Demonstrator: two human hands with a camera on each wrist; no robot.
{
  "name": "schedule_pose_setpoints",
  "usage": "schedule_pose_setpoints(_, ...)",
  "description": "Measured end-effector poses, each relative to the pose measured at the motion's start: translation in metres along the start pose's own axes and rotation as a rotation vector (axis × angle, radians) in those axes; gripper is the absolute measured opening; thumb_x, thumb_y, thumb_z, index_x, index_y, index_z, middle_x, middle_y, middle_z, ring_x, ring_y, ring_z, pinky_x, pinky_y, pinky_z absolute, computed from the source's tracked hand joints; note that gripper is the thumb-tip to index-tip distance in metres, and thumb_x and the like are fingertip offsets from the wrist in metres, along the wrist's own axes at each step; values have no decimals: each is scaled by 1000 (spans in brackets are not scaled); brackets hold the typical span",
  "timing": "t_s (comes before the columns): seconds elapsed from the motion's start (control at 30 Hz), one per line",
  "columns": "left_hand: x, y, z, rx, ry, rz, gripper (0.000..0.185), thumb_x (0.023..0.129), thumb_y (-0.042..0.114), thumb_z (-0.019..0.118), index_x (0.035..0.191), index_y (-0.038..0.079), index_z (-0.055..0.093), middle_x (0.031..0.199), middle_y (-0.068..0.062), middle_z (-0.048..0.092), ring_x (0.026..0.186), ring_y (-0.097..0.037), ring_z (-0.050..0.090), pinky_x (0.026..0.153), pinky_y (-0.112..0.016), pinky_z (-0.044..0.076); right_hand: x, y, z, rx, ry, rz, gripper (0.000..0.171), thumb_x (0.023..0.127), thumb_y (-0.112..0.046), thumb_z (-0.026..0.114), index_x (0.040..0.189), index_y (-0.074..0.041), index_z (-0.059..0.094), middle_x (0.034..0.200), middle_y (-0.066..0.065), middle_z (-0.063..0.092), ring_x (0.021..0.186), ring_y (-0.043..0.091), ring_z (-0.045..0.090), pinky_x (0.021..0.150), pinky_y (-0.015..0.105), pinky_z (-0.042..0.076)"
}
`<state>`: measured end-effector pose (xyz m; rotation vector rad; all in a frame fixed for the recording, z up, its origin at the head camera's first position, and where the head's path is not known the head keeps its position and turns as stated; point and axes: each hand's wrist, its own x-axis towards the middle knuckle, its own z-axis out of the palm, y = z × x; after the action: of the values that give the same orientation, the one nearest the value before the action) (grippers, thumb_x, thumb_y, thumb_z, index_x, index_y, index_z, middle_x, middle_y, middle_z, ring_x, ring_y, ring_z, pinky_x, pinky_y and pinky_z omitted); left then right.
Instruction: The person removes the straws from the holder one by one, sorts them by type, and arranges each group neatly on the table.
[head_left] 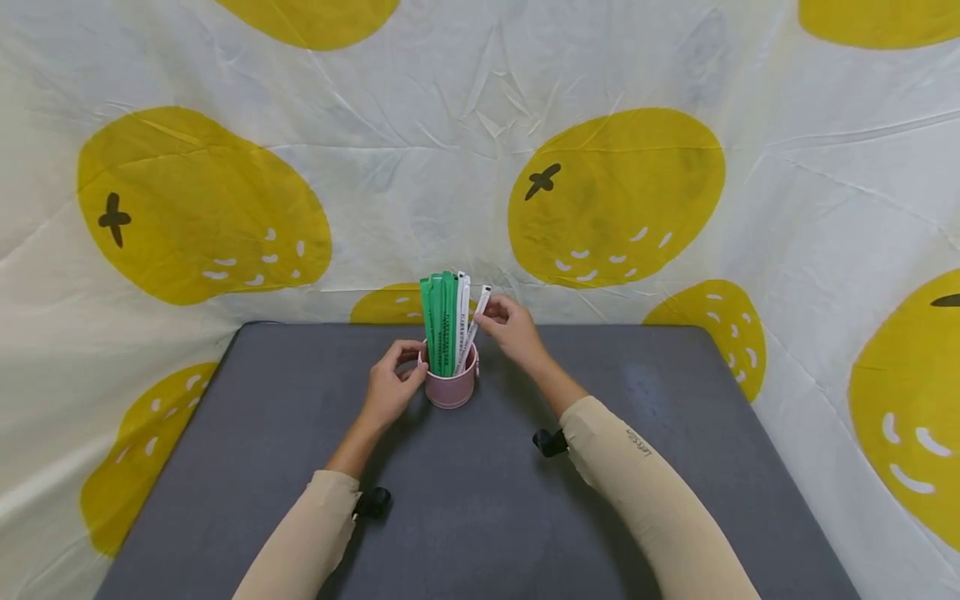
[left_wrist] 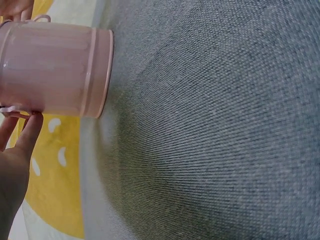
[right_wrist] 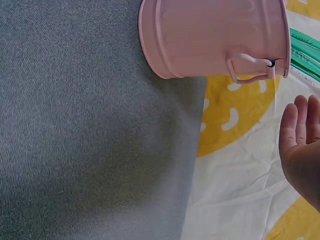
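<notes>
Fabric backdrop [head_left: 427,200], white with yellow fruit print, behind dark grey table [head_left: 480,533]. Left hand [head_left: 390,385] grips pink pail [head_left: 450,390] at its side; right hand [head_left: 512,329] pinches one white packet [head_left: 470,337]. Pail upright near the table's far edge. Green packets [head_left: 439,321] bunched inside it, white ones to their right, the pinched one tilted outward. Left wrist view adds a finger touching the side handle [left_wrist: 16,109]. Right wrist view catches only the right hand's straighter fingers; pinch shows in head view alone.
</notes>
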<state>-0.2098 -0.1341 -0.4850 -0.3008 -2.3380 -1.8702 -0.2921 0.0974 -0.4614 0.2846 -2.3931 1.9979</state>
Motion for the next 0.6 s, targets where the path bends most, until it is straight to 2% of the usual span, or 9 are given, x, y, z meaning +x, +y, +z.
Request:
schedule_pose_setpoints(0.13, 1, 0, 0, -14, -1, -1, 32, 95, -2, 66, 126, -9, 60, 129, -29, 64, 124, -45, 62, 97, -61, 53, 1, -1, 1, -21, 4, -1, 26, 95, -8, 73, 117, 5, 65, 105, 19, 70, 84, 9, 67, 85, 42, 61)
schedule_pose_setpoints(0.2, 1, 0, 0, -11, -1, -5, 32, 95, -3, 66, 126, -9, 60, 129, -29, 64, 124, -45, 63, 97, -59, 54, 1, -1, 2, -13, 0, -3, 25, 95, -8, 73, 115, 5, 65, 104, 19, 70, 83, 10, 67, 87, 47, 61)
schedule_pose_setpoints(0.3, 1, 1, -1, -12, -2, -7, 31, 95, -3, 66, 125, -10, 59, 129, -30, 64, 123, -45, 64, 96, -55, 55, 2, -3, 2, 1, -1, -3, 25, 95, -8, 73, 115, 6, 65, 104, 19, 69, 84, 12, 67, 86, 45, 61)
schedule_pose_setpoints(0.37, 2, 1, -1, -21, -3, -7, 31, 95, -3, 66, 124, -10, 59, 128, -31, 63, 122, -46, 64, 96, -56, 55, 3, -4, 2, 21, 0, -6, 26, 95, -5, 72, 116, 8, 64, 105, 21, 69, 84, 14, 67, 87, 50, 60)
schedule_pose_setpoints(0.43, 2, 1, -1, -27, -4, -8, 31, 95, -3, 66, 124, -10, 59, 128, -31, 63, 121, -46, 64, 96, -57, 55, 3, -6, 0, 34, 1, -4, 28, 95, -5, 71, 118, 10, 63, 104, 19, 68, 86, 14, 68, 87, 49, 61)
schedule_pose_setpoints(0.5, 2, 1, 0, -26, -5, -15, 30, 95, -3, 66, 124, -9, 59, 128, -32, 63, 121, -46, 65, 97, -58, 54, 3, -7, -1, 53, 2, -5, 29, 96, -4, 71, 119, 11, 62, 103, 17, 68, 86, 14, 68, 90, 56, 59)
schedule_pose_setpoints(0.6, 3, 2, 0, -8, -9, -35, 30, 95, -2, 66, 124, -7, 60, 129, -31, 63, 121, -45, 65, 96, -50, 57, 3, -11, -3, 72, 1, -17, 28, 96, -5, 71, 119, 11, 62, 100, 11, 67, 85, 11, 68, 89, 56, 59)
